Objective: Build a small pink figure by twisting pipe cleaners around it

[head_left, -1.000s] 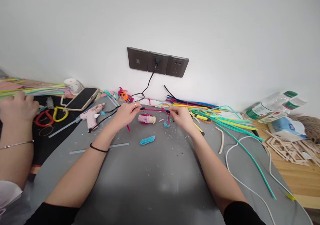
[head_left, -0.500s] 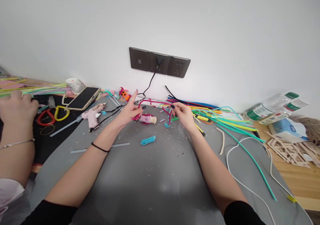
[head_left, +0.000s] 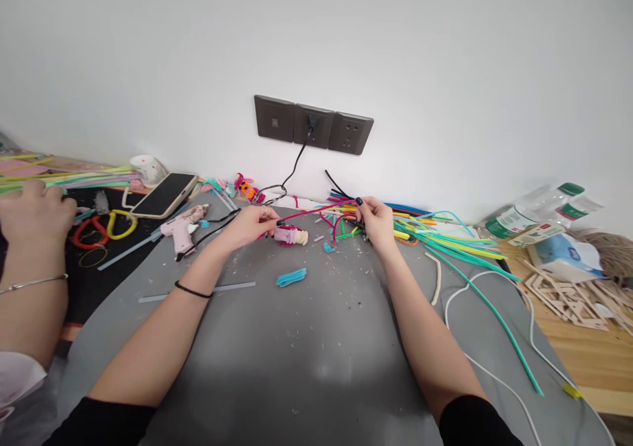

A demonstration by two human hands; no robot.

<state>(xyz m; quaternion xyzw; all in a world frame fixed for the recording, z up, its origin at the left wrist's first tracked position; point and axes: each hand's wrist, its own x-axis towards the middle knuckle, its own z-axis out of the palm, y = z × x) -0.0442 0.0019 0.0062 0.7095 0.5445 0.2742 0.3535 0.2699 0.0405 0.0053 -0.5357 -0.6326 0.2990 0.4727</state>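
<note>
A dark pink pipe cleaner (head_left: 316,211) runs nearly straight between my two hands above the far part of the grey mat. My left hand (head_left: 253,225) is closed on its left end, thumb against the fingers. Closed in a pinch, my right hand (head_left: 376,220) holds its other end. Just below the strand lies a small purple and cream pipe cleaner figure (head_left: 291,235) with dark pink at its edges. A folded bundle of blue pipe cleaner (head_left: 291,277) rests nearer to me. Beside my right hand are dark pink and teal scraps (head_left: 330,247).
A pink glue gun (head_left: 180,231) and a phone (head_left: 165,195) lie left. Another person's hand (head_left: 37,212) is at the far left. Loose pipe cleaners (head_left: 455,241), a white cable (head_left: 448,301), bottles (head_left: 548,208) and wooden pieces (head_left: 564,297) are on the right. Sockets (head_left: 313,125) sit on the wall.
The dark pink pipe cleaner, curved before, is now drawn nearly straight. My left index finger, raised before, has folded down. My right hand has moved slightly right and up.
</note>
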